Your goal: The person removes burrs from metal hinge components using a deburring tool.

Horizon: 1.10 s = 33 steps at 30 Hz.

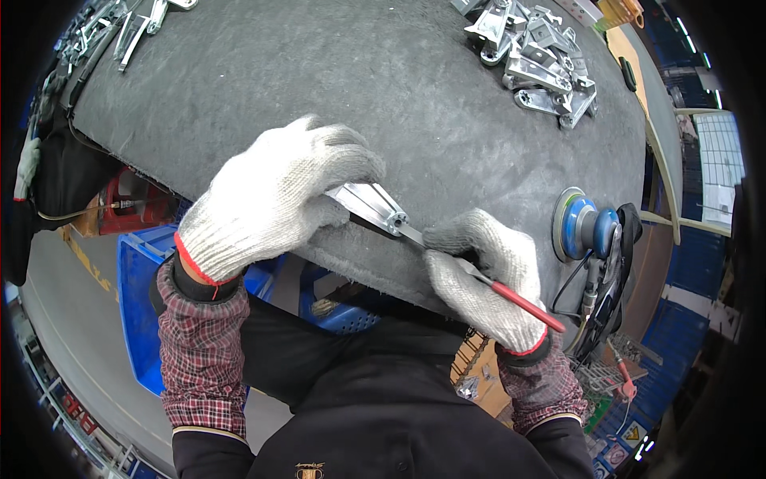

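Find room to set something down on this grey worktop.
Bare: worktop beyond the left hand, between metal parts far left and bracket pile far right. Crowded: those corners, near edge by the right hand, right edge at the orbital sander.

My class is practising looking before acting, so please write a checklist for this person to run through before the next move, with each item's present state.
1. Left hand in white knitted glove has hold of the silver, elongated metal part: ok.
2. Right hand in white knitted glove grips the slim metal tool with a red handle: ok.
3. Left hand clear of the tool's tip: ok, it grips farther back along the part.
4. Tip pressing on the part: cannot tell; it lies right at the part's end.
5. Blue round sander away from both hands: ok, apart on the right.
6. Sander switched off: cannot tell.
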Each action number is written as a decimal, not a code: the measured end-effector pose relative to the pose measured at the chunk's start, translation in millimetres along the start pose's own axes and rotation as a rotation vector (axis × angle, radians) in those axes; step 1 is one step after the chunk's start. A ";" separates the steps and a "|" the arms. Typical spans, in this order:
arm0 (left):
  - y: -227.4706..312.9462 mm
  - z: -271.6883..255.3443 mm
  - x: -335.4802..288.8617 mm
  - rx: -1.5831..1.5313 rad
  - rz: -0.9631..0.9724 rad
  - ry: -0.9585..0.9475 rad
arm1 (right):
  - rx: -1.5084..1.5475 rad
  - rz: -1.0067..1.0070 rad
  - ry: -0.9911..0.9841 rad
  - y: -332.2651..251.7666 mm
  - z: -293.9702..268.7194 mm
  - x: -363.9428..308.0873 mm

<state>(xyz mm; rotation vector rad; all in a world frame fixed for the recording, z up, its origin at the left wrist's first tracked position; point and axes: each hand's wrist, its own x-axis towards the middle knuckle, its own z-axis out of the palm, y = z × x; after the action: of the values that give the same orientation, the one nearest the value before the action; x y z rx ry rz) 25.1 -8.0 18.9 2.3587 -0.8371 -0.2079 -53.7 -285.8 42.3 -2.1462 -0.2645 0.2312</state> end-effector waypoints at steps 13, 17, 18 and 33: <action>29.1 21.5 -31.0 0.413 0.182 0.352 | 0.173 0.092 0.255 -10.4 -21.3 -36.3; 22.1 8.8 -56.6 0.245 0.115 0.212 | 0.360 0.308 0.211 -6.8 -16.6 -56.2; 19.1 3.8 -59.6 0.145 0.039 0.220 | 0.269 0.148 0.143 0.5 -13.2 -54.0; -11.1 19.2 -23.5 0.122 0.089 0.188 | -0.056 -0.081 -0.145 -12.1 1.7 9.1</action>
<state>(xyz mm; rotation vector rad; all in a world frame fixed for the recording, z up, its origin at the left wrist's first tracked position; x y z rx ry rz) 5.8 3.5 -4.4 2.4018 -0.8818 0.1026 -46.6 -275.3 50.9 -2.1719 -0.4454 0.3365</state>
